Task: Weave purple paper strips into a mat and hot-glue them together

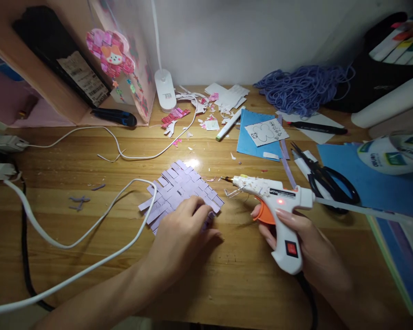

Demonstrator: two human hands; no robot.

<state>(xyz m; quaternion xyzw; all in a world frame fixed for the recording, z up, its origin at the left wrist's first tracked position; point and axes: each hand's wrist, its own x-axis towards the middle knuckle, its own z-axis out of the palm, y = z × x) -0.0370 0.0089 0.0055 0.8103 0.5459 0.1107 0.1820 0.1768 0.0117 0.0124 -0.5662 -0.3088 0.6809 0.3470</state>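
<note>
A mat woven from purple paper strips (182, 183) lies on the wooden table, its strip ends loose along the edges. My left hand (182, 222) rests over its lower right edge, fingers bent onto the paper there and thumb on the near side. The fingertips are partly hidden. In my right hand (306, 233) is a white glue gun (278, 197), held by its handle with fingers at the orange trigger. Its red light is lit. The nozzle points left, just off the mat's right corner, without touching it. A clear glue stick (358, 206) sticks out of its back.
White cables (99, 224) loop across the left, one passing over the mat. Black scissors (330, 178), blue sheets (337, 160) and a tape roll (392, 153) lie right. Behind are paper scraps (206, 107), a marker (230, 123), purple cord (303, 87) and a utility knife (115, 117).
</note>
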